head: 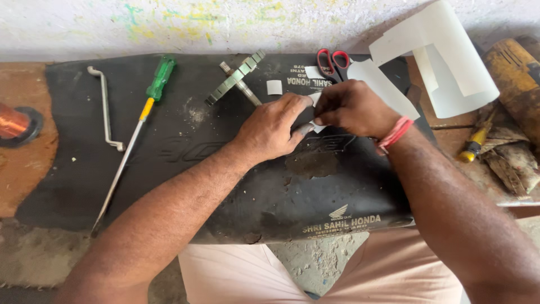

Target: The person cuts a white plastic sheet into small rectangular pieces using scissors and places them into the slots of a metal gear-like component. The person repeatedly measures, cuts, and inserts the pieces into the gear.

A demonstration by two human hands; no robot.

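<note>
My left hand (273, 128) and my right hand (353, 107) meet over a black rubber mat (185, 169). Between their fingertips they pinch a small white piece of paper (318, 127), folded or bent; most of it is hidden by the fingers. A red thread band circles my right wrist. Just beyond my left hand lie a small white paper square (274, 87) and a metal shaft with a toothed gear (236, 79). Red-handled scissors (332, 62) rest behind my right hand, next to larger white paper sheets (444, 56).
A green-handled screwdriver (143, 115) and a bent metal wrench (106, 110) lie on the mat's left part. A copper wire spool (14, 124) sits at the far left. Yellow-handled tool (473, 143) and rusty clutter lie at the right. A white wall stands behind.
</note>
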